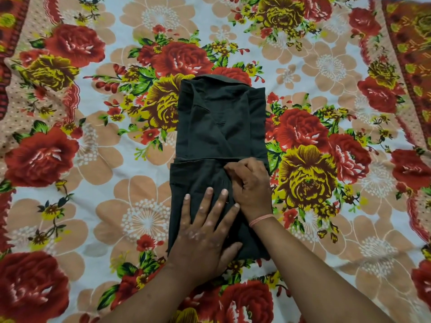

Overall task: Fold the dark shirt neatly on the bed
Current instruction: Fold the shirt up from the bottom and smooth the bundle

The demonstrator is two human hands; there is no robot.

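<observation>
On bed (93,159), dark shirt (219,127) nearly folded.
L hand (205,234) lies flat on shirt's near end; R hand (250,185) pinches cloth beside it. Prob. one fold left.

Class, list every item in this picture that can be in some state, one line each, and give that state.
dark shirt: folded into a narrow strip, collar at the far end, lying flat on the bedsheet.
left hand: fingers straight and spread, pressing on the near part of the shirt.
right hand: fingers curled, pinching the fabric at a fold edge.
pink band: worn round the right wrist.
bedsheet: spread out under the shirt.
</observation>
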